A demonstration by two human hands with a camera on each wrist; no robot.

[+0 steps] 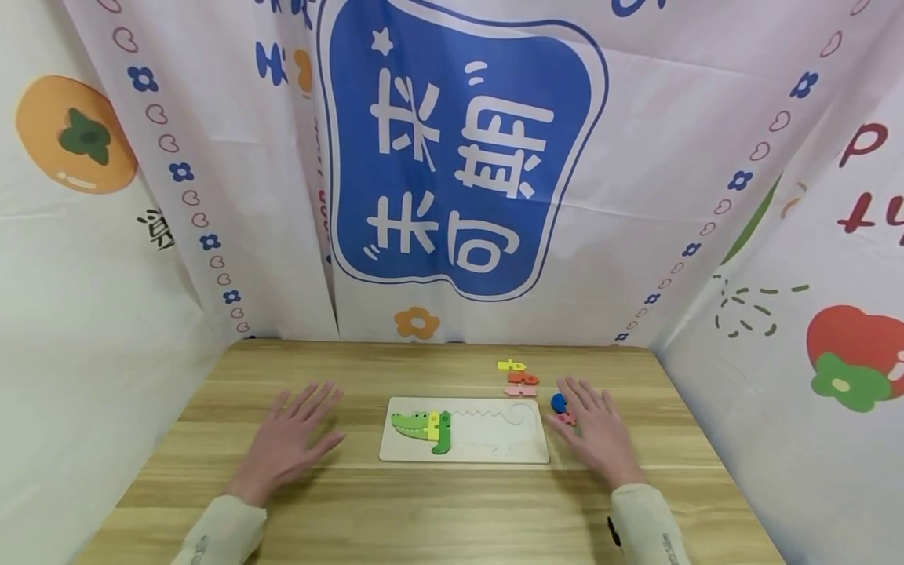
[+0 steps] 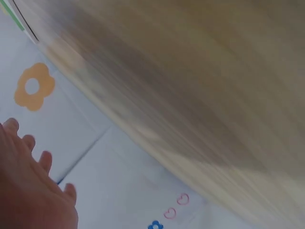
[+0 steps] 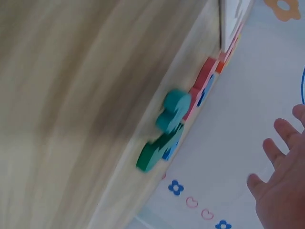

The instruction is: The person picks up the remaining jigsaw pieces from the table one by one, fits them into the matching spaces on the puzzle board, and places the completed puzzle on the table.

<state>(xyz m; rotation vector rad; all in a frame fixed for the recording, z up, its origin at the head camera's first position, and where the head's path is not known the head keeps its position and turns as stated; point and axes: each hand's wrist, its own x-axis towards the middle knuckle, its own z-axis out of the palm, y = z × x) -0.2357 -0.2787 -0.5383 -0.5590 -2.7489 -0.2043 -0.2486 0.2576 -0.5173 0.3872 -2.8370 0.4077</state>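
My left hand (image 1: pixel 289 443) is spread, fingers straight, to the left of a pale puzzle board (image 1: pixel 487 435). To the board's right my right hand (image 1: pixel 599 435) is likewise spread, holding nothing. Set in the board's left end are a green crocodile head piece (image 1: pixel 408 425), a yellow piece (image 1: pixel 433 424) and a green piece with a leg (image 1: pixel 443 436). The rest of the crocodile outline is bare. Beside the right fingertips lie a blue piece (image 1: pixel 559 403) and a pink piece (image 1: pixel 568 419). The right wrist view adds a teal piece (image 3: pixel 172 110) and a green piece (image 3: pixel 155 151), hidden behind the hand from the head camera.
Behind the board's right end lie loose yellow (image 1: pixel 512 366), orange-red (image 1: pixel 523 379) and pink (image 1: pixel 520 391) puzzle pieces. The wooden table (image 1: pixel 438 518) meets a printed cloth (image 1: pixel 678 102) at its back edge. More cloth hangs at both sides.
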